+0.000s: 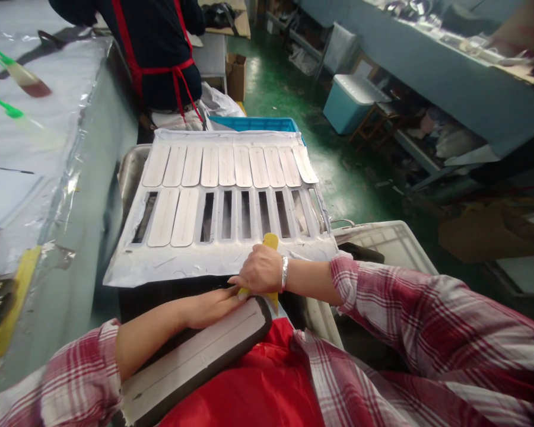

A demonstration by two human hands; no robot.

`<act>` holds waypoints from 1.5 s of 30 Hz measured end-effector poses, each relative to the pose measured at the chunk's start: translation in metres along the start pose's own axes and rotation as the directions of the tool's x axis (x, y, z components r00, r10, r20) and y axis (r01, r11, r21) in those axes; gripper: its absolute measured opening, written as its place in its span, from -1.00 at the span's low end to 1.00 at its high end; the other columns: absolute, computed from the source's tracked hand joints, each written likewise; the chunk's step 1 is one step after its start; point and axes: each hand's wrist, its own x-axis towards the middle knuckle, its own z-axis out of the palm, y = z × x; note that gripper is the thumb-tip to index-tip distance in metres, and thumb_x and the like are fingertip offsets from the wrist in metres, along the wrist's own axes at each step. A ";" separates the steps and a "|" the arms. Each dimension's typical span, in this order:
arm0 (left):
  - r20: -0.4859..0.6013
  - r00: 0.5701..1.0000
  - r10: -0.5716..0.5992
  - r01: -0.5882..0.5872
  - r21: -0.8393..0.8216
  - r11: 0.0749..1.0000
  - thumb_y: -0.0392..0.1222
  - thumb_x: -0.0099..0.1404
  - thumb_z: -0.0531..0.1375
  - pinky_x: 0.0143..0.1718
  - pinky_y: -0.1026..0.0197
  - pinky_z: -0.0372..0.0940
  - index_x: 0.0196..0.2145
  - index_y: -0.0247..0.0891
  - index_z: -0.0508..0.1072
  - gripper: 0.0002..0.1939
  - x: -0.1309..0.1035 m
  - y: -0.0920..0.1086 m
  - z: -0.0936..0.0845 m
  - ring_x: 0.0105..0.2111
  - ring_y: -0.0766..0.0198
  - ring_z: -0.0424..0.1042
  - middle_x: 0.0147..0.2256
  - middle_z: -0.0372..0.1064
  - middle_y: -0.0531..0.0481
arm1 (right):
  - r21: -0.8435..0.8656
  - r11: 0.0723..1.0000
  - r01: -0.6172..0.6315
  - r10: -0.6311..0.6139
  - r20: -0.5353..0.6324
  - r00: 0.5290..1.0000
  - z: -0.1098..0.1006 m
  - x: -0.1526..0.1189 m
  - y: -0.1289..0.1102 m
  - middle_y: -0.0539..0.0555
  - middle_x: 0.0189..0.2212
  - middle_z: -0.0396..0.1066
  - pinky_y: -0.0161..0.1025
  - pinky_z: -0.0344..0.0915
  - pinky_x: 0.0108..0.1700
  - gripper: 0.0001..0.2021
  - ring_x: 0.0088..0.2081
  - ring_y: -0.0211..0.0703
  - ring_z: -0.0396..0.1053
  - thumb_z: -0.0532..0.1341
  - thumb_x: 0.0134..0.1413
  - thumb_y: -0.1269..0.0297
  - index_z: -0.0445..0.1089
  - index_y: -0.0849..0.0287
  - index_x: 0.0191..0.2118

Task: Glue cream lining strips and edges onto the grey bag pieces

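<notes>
A long pale panel [200,356] with rounded ends and a dark edge lies slantwise across my lap, over a red apron. My left hand [216,305] is closed on its far side, close to the upper right end; the fingertips are partly hidden. My right hand [261,270] grips a yellow tool [271,240], whose lower part points down at that same end of the panel. What kind of tool it is, I cannot make out. Just ahead, a white slotted rack [169,261] carries a back row of pale rounded strips [210,167] and two more strips in front.
A plastic-covered table [66,154] runs along the left, with green-handled brushes [22,74] on it. Beyond the rack stands another person [155,53] in a red-strapped apron, near a blue crate [258,123]. At right is a pale bin [391,237].
</notes>
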 end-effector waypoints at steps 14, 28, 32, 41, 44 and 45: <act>-0.038 0.999 0.001 0.000 0.031 1.000 0.11 0.33 -0.16 0.14 0.13 0.01 0.15 -0.25 0.15 -0.44 0.007 0.009 0.009 0.06 0.08 0.22 0.09 0.22 -0.10 | 0.031 0.974 -0.224 0.224 -0.002 0.975 0.008 -0.022 -0.009 0.13 -0.57 0.47 -0.25 -0.02 -0.45 -0.43 -0.51 -0.19 0.38 -0.13 0.24 0.05 0.47 0.20 -0.56; 0.086 0.991 -0.100 0.093 0.073 0.993 0.11 0.06 0.20 -0.04 0.23 0.21 -0.07 -0.28 0.42 -0.46 0.039 0.022 -0.017 -0.11 0.13 0.36 -0.10 0.41 -0.01 | -0.034 0.974 -0.222 0.225 0.126 0.966 -0.003 -0.019 -0.010 0.16 -0.51 0.48 -0.25 0.05 -0.45 -0.49 -0.45 -0.12 0.40 -0.13 0.24 0.09 0.48 0.22 -0.44; 0.034 0.999 -0.037 0.036 0.026 0.999 0.11 0.11 0.17 -0.03 0.24 0.21 -0.07 -0.23 0.43 -0.51 0.047 0.021 0.005 -0.09 0.17 0.35 -0.09 0.41 0.03 | -0.036 0.975 -0.218 0.221 0.106 0.970 -0.002 -0.021 -0.010 0.18 -0.54 0.47 -0.24 0.04 -0.47 -0.41 -0.46 -0.11 0.40 -0.19 0.25 0.07 0.48 0.23 -0.49; -0.018 0.999 -0.037 0.039 0.172 0.984 0.17 -0.05 0.26 -0.20 0.29 0.29 -0.21 -0.18 0.51 -0.50 0.043 0.024 0.012 -0.21 0.17 0.41 -0.25 0.49 0.07 | 0.043 0.931 -0.362 0.353 0.140 0.925 0.001 -0.041 -0.026 0.18 -0.53 0.45 -0.23 0.09 -0.44 -0.43 -0.45 -0.10 0.40 -0.20 0.23 0.02 0.48 0.17 -0.39; -0.038 0.999 0.007 0.001 0.199 0.980 0.13 -0.08 0.29 -0.16 0.28 0.27 -0.16 -0.15 0.47 -0.47 0.044 0.027 0.013 -0.19 0.18 0.41 -0.19 0.47 0.07 | 0.044 0.920 -0.389 0.380 0.138 0.915 -0.002 -0.045 -0.033 0.15 -0.48 0.46 -0.20 0.13 -0.39 -0.53 -0.42 -0.09 0.40 -0.18 0.23 0.05 0.45 0.07 -0.24; -0.053 0.999 0.012 0.000 0.205 0.979 0.12 -0.09 0.30 -0.13 0.27 0.26 -0.10 -0.14 0.44 -0.42 0.042 0.028 0.014 -0.17 0.17 0.40 -0.14 0.44 0.06 | 0.039 0.920 -0.391 0.382 0.142 0.913 -0.004 -0.047 -0.035 0.13 -0.46 0.47 -0.20 0.14 -0.38 -0.57 -0.41 -0.08 0.40 -0.16 0.22 0.05 0.42 0.03 -0.18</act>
